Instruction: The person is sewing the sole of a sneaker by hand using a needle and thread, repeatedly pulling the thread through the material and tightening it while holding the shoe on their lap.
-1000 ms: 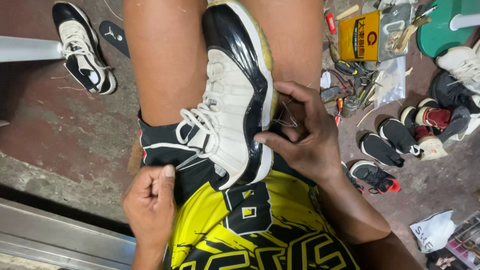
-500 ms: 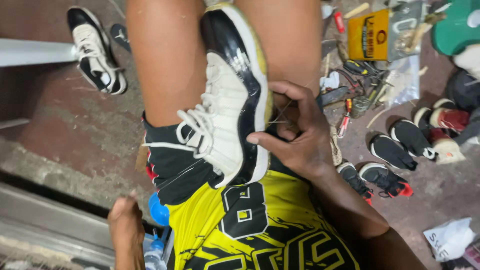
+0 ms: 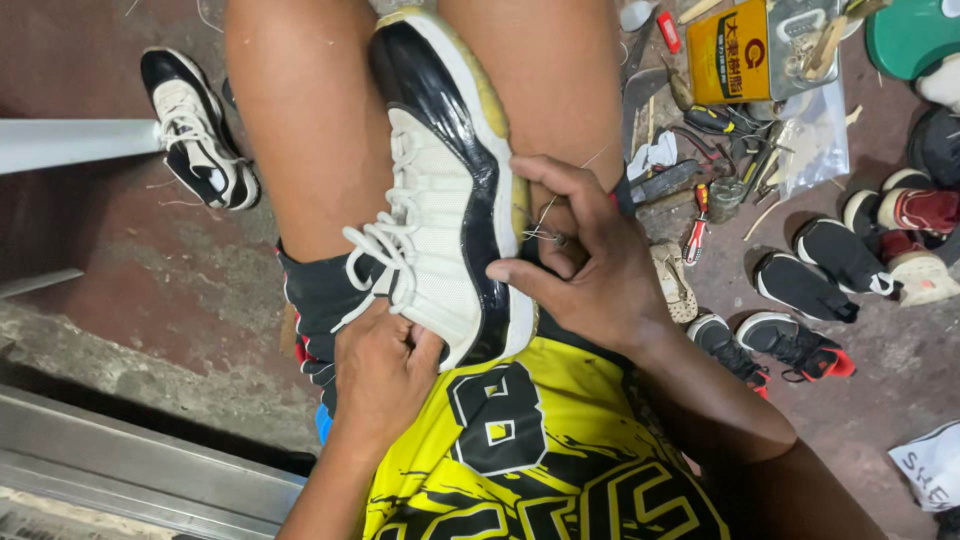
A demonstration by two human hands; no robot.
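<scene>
Here, a white and black sneaker (image 3: 445, 200) lies wedged between the person's thighs; left hand (image 3: 385, 375) closed around its heel, right hand (image 3: 585, 265) pinching thread at its glossy, stiff sole edge

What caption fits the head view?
Left hand grips a white-and-black sneaker between the knees; right hand pinches thread at its sole.

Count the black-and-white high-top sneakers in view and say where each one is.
2. One sneaker lies between the person's knees, steadied by the left hand and right hand. Its mate lies on the floor at upper left. Others may be hidden.
</scene>
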